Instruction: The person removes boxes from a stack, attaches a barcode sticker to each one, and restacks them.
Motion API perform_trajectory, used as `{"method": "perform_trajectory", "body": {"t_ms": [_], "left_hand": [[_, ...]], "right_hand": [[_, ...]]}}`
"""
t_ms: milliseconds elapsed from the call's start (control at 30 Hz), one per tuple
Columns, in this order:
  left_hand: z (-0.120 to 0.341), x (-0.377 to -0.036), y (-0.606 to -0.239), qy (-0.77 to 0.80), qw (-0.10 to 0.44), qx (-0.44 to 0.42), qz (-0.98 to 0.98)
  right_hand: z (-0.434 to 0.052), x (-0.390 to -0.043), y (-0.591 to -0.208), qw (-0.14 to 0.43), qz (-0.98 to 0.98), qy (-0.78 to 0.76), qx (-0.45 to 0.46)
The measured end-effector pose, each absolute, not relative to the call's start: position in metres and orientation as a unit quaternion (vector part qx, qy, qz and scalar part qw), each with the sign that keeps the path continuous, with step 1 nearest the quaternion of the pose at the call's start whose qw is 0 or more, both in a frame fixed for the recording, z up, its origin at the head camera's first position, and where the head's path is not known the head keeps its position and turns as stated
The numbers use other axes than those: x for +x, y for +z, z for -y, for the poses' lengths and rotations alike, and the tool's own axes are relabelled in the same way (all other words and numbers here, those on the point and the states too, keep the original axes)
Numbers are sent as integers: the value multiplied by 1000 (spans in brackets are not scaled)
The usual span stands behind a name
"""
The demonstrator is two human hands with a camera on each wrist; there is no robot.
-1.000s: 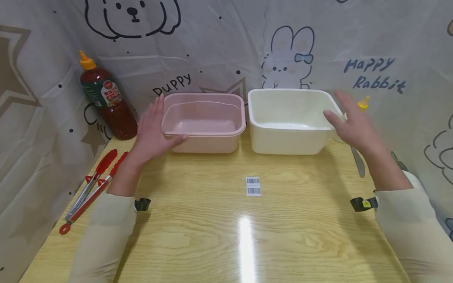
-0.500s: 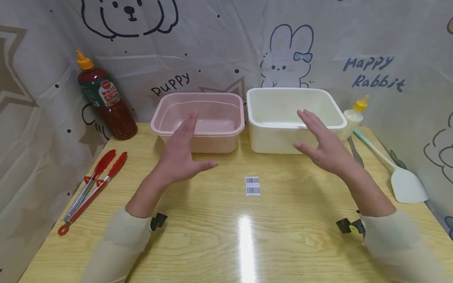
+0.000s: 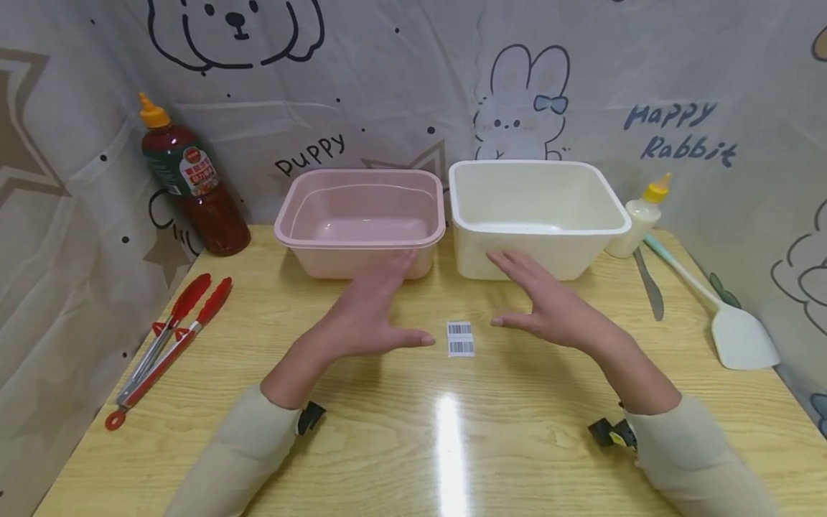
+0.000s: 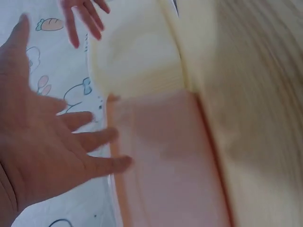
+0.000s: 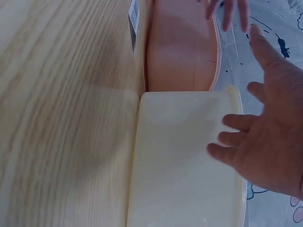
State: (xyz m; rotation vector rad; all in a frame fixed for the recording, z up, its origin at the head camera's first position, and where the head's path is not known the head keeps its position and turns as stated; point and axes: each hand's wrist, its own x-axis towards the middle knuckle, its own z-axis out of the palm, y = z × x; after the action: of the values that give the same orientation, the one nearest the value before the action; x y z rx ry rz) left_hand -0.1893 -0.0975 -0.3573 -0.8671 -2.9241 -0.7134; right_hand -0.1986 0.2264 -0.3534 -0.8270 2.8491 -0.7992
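My left hand (image 3: 368, 309) hovers in front of the pink bin (image 3: 362, 262), fingers extended and thumb spread, holding nothing. Facing it, my right hand (image 3: 555, 305) is held up before the cream bin (image 3: 581, 266), also with spread fingers and nothing in them. Both bins stand side by side against the back cloth, and no contents show inside them. In the left wrist view the left hand (image 4: 52, 142) appears spread beside the pink bin (image 4: 170, 161). The right wrist view has the right hand (image 5: 270, 127) next to the cream bin (image 5: 184, 156).
A barcode label (image 3: 461, 339) lies mid-table. At left are a red sauce bottle (image 3: 197, 190) and red-tipped tongs (image 3: 171, 345). On the right stand a small yellow-capped bottle (image 3: 633, 222), a knife (image 3: 649, 287) and a white-headed turner (image 3: 743, 334). A printed cloth (image 3: 388, 93) hangs behind.
Both hands have moved away from the outer sides of the bins, inward and toward the front, closer to each other. The bins have stayed in place. The small bottle, knife and turner are now uncovered.
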Motion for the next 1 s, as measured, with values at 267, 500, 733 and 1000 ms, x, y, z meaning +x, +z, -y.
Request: {"method": "perform_trajectory", "body": {"t_ms": [267,500,733,1000], "left_hand": [[86,-193,-374,-194,-75,-251,945],[81,-198,-384,-185,-109,-246,945],[80,-198,-388,-183,-159,-226,944],[80,-200,-386,-169,-184,-224,942]], "right_hand": [[-213,-198,-370,110,-927,-237,-270],[-199,-198,-387,148,-922,-231,-273],[-182,-201,-394,169,-926,-185,-283],[-176,-204,-396,143,-929,-134,-315]]}}
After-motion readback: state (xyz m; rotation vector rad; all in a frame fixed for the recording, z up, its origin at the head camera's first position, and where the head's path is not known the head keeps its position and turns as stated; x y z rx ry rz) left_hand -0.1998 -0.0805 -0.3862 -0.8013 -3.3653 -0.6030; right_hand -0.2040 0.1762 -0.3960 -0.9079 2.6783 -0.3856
